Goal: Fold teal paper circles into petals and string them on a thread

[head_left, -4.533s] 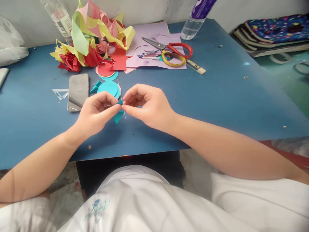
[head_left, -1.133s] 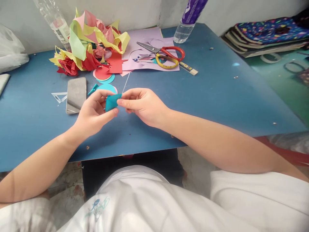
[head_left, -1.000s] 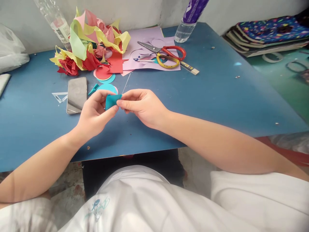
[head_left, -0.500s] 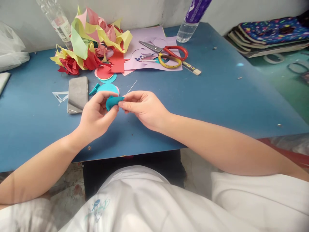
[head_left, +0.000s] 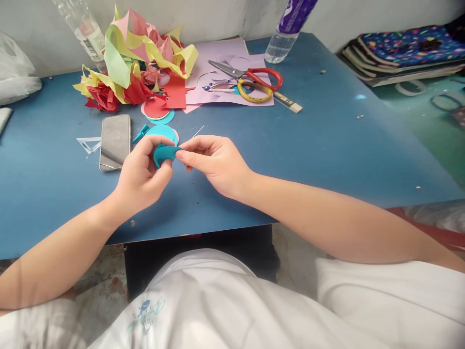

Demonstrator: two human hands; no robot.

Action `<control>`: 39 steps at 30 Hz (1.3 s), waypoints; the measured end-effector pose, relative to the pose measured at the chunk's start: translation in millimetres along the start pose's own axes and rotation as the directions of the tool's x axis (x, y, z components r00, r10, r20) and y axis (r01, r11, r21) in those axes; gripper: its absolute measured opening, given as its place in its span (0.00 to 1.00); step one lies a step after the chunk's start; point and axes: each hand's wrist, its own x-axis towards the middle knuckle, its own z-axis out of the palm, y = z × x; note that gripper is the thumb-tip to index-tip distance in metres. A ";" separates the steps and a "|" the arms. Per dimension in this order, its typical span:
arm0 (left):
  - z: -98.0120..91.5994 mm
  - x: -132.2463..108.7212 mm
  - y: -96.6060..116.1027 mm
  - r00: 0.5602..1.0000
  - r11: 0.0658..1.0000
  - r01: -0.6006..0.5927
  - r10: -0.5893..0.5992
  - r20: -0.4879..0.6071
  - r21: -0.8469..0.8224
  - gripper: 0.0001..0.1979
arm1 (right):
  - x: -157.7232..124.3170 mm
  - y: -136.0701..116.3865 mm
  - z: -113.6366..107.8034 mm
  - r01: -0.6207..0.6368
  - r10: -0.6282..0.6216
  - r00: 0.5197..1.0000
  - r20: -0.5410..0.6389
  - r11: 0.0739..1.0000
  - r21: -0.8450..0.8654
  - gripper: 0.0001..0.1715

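Between my two hands is a curled piece of teal paper [head_left: 165,153], raised a little over the table. My left hand [head_left: 143,169] curves around its left side, thumb below and fingers above. The thumb and forefinger of my right hand [head_left: 214,160] pinch its right tip; a thin white stick [head_left: 198,131] shows just beyond those fingers. Behind my left hand lie flat turquoise paper circles [head_left: 162,132] with a pink edge under them, and a small rolled turquoise paper cone [head_left: 141,133]. Further back is a red paper circle [head_left: 155,107] on other circles.
A phone [head_left: 115,142] and a clear set square [head_left: 87,144] lie left of my hands. Crumpled coloured paper [head_left: 136,63], lilac sheets [head_left: 214,53], scissors [head_left: 250,80] and a cutter [head_left: 288,103] are at the back. Two bottles stand there, one purple-labelled [head_left: 281,46].
My left hand has shifted slightly left with the teal paper. The right hand keeps its pinch at the paper's tip, and the paper looks a little more stretched out.
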 end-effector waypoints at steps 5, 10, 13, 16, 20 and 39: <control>0.6 -0.8 -1.6 0.999 0.997 -0.026 0.027 -0.022 0.067 0.15 | -0.7 3.9 -1.7 0.027 -0.027 1.000 0.011 1.000 -0.004 0.22; 0.6 -1.3 -7.7 0.997 0.996 -0.072 0.074 -0.030 0.054 0.21 | 1.3 5.3 -2.8 0.008 -0.007 1.000 -0.012 0.996 0.085 0.14; 0.2 -1.2 -8.0 0.997 0.996 -0.069 0.072 -0.038 0.061 0.21 | 1.2 3.7 -0.9 -0.003 0.005 1.000 -0.015 0.992 0.128 0.14; 1.4 0.1 -6.2 0.997 0.998 -0.064 0.064 -0.030 0.029 0.17 | 0.3 3.2 -0.7 -0.010 0.010 1.000 0.001 0.994 0.105 0.13; 4.5 2.1 -5.6 1.000 0.994 0.019 -0.021 -0.011 -0.108 0.12 | 0.1 4.3 -2.5 0.019 -0.020 0.999 0.033 1.000 0.019 0.17; 2.7 1.9 -2.0 0.996 0.982 0.088 -0.088 0.009 -0.166 0.17 | -2.6 2.9 -1.9 0.111 -0.111 0.994 -0.001 0.989 -0.096 0.28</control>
